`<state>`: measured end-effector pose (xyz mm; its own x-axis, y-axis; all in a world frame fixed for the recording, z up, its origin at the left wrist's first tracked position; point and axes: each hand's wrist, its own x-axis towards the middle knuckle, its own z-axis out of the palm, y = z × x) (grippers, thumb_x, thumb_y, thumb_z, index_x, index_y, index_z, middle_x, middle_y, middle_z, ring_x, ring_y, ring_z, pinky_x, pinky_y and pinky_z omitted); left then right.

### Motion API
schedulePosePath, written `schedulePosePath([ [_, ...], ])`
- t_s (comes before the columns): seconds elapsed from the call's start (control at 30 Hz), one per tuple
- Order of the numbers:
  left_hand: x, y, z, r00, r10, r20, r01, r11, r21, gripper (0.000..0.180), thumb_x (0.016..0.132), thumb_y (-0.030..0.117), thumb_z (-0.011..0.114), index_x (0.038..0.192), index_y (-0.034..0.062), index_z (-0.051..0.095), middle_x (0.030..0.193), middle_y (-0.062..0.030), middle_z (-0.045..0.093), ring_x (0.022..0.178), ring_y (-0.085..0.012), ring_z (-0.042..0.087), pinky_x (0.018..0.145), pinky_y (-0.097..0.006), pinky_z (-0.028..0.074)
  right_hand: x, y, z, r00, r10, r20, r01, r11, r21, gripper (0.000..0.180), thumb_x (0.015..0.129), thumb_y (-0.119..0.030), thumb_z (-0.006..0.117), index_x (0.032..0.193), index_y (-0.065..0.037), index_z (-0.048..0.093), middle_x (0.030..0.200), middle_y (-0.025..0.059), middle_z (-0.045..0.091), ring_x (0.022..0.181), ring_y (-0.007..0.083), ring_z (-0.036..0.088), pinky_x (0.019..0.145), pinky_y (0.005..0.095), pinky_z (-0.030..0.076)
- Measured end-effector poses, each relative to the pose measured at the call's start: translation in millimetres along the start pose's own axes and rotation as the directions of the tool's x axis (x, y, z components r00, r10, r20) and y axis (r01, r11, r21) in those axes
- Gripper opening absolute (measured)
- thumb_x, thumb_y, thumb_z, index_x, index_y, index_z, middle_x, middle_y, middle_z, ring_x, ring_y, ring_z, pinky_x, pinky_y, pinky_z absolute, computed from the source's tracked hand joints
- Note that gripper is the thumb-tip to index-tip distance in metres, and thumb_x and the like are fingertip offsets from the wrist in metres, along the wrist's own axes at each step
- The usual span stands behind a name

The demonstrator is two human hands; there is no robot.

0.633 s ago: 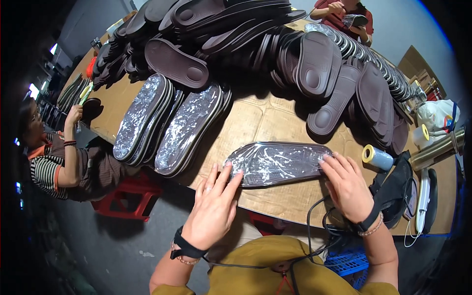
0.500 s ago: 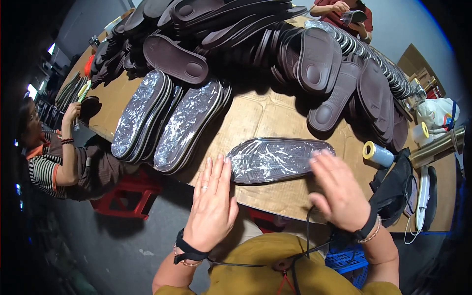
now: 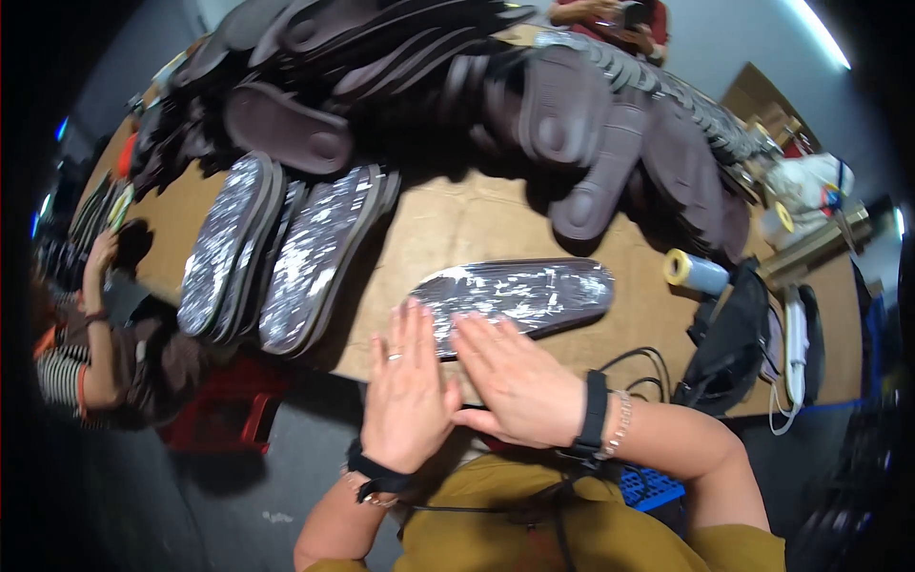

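A dark shoe sole wrapped in clear shiny film [image 3: 534, 294] lies flat near the table's front edge. My left hand [image 3: 408, 391] rests flat with fingers spread, fingertips touching the sole's left end. My right hand [image 3: 515, 379] lies flat beside it, fingers pointing left over the same end of the sole. Both hands press on it and neither grips it.
Two stacks of film-wrapped soles [image 3: 276, 250] lie to the left on the brown table [image 3: 457, 224]. A big heap of dark bare soles [image 3: 496, 95] fills the back. A film roll [image 3: 696, 272], a black bag [image 3: 734, 343] and cables sit at the right. A seated person [image 3: 95, 343] works at the left.
My right hand has swept from the sole's right end to its left end, beside my left hand. The view has tilted and blurred slightly.
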<state>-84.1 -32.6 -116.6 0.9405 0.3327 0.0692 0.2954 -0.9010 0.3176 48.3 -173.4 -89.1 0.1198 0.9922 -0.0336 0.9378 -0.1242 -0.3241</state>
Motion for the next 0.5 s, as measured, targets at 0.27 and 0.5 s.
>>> schedulePosePath([
  [0.27, 4.0, -4.9, -14.0, 0.997, 0.011, 0.07, -0.007, 0.999, -0.05, 0.084, 0.091, 0.022, 0.065, 0.16, -0.0107, 0.028, 0.168, -0.0289, 0.027, 0.158, -0.0444, 0.023, 0.127, -0.061, 0.017, -51.7, 17.5, -36.2, 0.943, 0.152, -0.297, -0.148, 0.988, 0.037, 0.079, 0.102, -0.043, 0.061, 0.15, 0.016, 0.039, 0.157, 0.0345, 0.041, 0.153, 0.0456, 0.033, 0.126, 0.0562, 0.025],
  [0.5, 3.0, 15.8, -17.5, 0.998, 0.062, 0.029, -0.061, 0.998, -0.029, 0.09, 0.089, 0.026, 0.07, 0.162, -0.0054, 0.027, 0.17, -0.0279, 0.024, 0.158, -0.0453, 0.022, 0.127, -0.061, 0.017, -86.8, 58.0, -40.3, 0.927, 0.322, -0.193, -0.32, 0.946, 0.044, 0.077, 0.102, -0.04, 0.062, 0.152, 0.014, 0.038, 0.161, 0.0332, 0.037, 0.153, 0.0443, 0.034, 0.127, 0.0546, 0.024],
])
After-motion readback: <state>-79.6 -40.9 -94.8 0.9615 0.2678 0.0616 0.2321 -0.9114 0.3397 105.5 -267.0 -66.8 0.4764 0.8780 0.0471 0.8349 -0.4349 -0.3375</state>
